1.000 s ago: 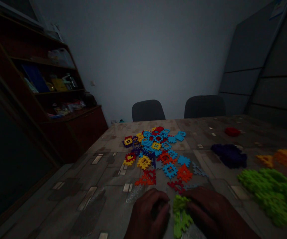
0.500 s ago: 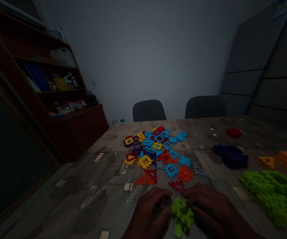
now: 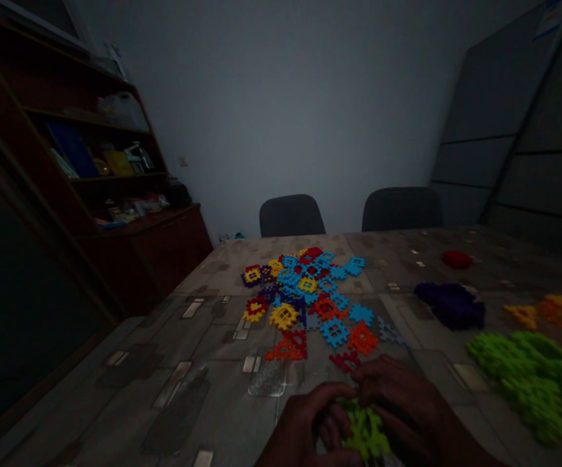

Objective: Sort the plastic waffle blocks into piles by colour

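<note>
- Green piece — left hand and right hand hold it, fingers curled close.
- Lining-up step, I think.
- Next move likely needs steady fingers.

Green piece: appeared plastic, matt.
Table cover: appeared smooth.
Cabinet: appeared wooden.
Chair back: appeared matt.
Wall: appeared matt.

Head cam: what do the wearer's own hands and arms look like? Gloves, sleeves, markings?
Ungloved human left hand and ungloved human right hand, ordinary fingers and thumbs. No sleeve or cuff shows on either side before the frame's lower edge. No ring, watch, cable or marking visible, though dim light hides fine detail.
</note>
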`<state>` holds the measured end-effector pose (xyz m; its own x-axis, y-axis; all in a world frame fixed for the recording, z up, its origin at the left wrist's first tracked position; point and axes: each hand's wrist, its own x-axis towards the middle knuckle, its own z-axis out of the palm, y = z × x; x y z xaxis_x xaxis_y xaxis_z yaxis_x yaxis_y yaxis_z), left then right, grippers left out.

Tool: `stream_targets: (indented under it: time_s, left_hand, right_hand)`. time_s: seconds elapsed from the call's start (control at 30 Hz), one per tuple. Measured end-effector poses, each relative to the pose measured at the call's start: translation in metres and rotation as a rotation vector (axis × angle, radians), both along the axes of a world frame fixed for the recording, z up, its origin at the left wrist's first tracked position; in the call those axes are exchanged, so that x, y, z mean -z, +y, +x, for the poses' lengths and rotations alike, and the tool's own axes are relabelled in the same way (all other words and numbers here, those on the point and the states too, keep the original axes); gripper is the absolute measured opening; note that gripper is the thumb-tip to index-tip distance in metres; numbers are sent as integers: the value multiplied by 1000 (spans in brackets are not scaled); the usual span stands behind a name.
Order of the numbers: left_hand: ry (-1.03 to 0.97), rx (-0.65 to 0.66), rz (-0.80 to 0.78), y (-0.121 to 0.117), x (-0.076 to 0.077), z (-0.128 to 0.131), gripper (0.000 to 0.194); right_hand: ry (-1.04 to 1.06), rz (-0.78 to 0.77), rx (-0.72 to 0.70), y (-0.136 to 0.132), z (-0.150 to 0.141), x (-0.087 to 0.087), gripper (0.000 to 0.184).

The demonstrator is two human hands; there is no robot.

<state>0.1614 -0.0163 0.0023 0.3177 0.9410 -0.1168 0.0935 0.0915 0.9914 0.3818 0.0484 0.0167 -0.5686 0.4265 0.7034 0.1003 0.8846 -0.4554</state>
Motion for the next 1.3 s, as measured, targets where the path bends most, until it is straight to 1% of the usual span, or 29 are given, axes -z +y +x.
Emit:
stream_targets:
  time_s: [0.07,0.13,0.2,0.27,0.33,0.4,0.47,0.53,0.6,0.67,0.7,0.73,0.8,0.83,0.9,0.93,1.0,1.1,1.17,1.23,1.3]
  left_hand:
    - [-27,-13,-77,0,-1,2,76]
    - [-40,-55,-103,0,-1,3,77]
    - [-53,-113,-75,-1,0,4,75]
    - [-78,-141,-40,-3,1,3,70]
    - [-104,-145,-17,-5,1,3,63]
    - [-105,-152,2,-6,2,2,59]
    - [-98,-155,20,-7,4,1,58]
    - [-75,-145,52,-8,6,-3,58]
    - [-22,-152,126,-8,6,-10,57]
    - [90,-141,236,-6,7,-16,63]
    - [159,-109,288,-3,8,-19,71]
    - [232,-56,333,1,11,-20,83]
    - [369,95,395,11,20,-19,110]
    - [428,165,417,17,26,-17,118]
    - [509,240,446,25,34,-11,122]
    - [531,256,446,28,35,-9,121]
    - [542,268,427,28,30,-5,120]
    - [549,248,375,22,13,-5,116]
    - [554,226,363,19,4,-5,115]
    - [555,225,368,18,3,-6,113]
    - [551,227,390,19,8,-6,113]
  right_hand:
    - [-3,-29,-15,-2,1,0,13]
    - [-13,-130,35,-4,2,-3,18]
    - [-44,-342,141,-6,3,-8,19]
    - [-89,-577,204,-8,3,-12,29]
    - [-136,-728,176,-11,2,-12,41]
    - [-164,-794,118,-13,0,-9,44]
    - [-167,-825,88,-14,-2,-5,44]
    - [-134,-845,98,-13,-2,-4,41]
    - [-73,-868,137,-9,0,-5,40]
    - [-14,-894,182,-3,4,-8,44]
    - [13,-907,205,0,6,-9,46]
    - [38,-916,229,4,8,-10,48]
    - [71,-915,271,9,13,-13,52]
    - [74,-904,292,11,15,-13,53]
    - [55,-865,317,14,19,-15,54]
    - [38,-843,326,14,20,-15,53]
    - [10,-801,339,15,22,-15,51]
    - [-14,-758,353,15,23,-15,48]
    - [-33,-752,343,15,22,-15,47]
    - [-65,-753,318,15,21,-16,47]
    - [-95,-764,304,13,19,-16,46]
